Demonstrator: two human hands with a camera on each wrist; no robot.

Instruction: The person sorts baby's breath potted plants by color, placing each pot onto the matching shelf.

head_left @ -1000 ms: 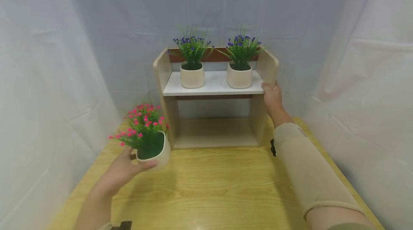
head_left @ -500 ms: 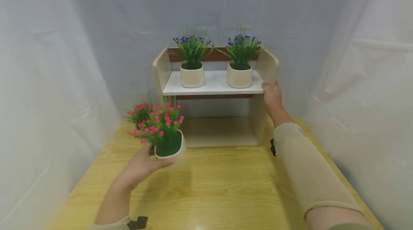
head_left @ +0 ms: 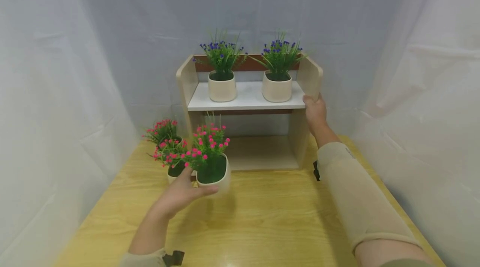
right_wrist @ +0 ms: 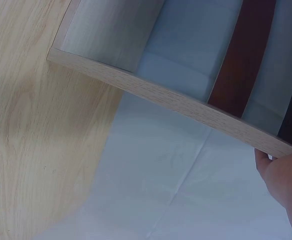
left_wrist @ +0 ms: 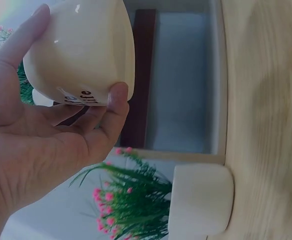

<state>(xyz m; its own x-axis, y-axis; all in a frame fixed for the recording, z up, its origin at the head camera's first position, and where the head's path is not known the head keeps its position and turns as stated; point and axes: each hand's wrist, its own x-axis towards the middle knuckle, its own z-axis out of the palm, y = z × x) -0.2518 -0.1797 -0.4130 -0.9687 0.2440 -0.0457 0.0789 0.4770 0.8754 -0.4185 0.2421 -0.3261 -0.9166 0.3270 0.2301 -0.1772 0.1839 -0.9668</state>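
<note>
Bearing pink blooms [head_left: 212,144]: glossy cream pot [left_wrist: 86,45], dark-lettered.

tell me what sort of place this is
Probably a small staged workspace rather than a lived-in room: pale sheeting closes off the back and both sides of a wood-grain table, where a shelf unit displays two purple-flowered pots.
</note>
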